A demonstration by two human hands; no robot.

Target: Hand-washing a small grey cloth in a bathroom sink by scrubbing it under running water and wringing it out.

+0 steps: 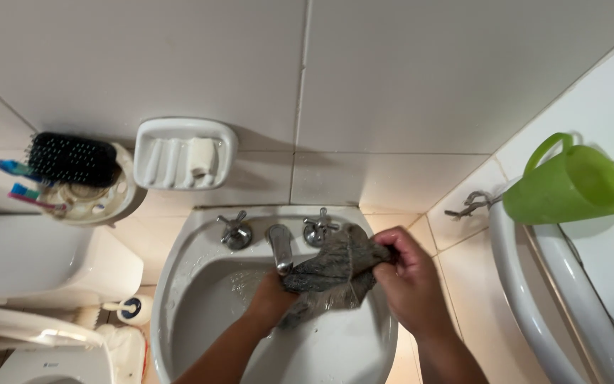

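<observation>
Both my hands hold a wet grey cloth (335,270) over a white washbasin (179,284). My left hand (271,299) grips the cloth's lower left end, just below the chrome spout (280,249). My right hand (406,277) pinches the cloth's upper right corner near the basin's right rim. The cloth hangs bunched and twisted between the two hands. Two cross-handled chrome taps (236,231) (319,227) stand either side of the spout.
A white wall soap dish (185,153) holds a small soap bar. To its left a holder (97,199) carries toothbrushes and a black hairbrush. A green plastic mug (570,185) hangs at the right above a white tub rim (534,299). A toilet (30,270) stands at left.
</observation>
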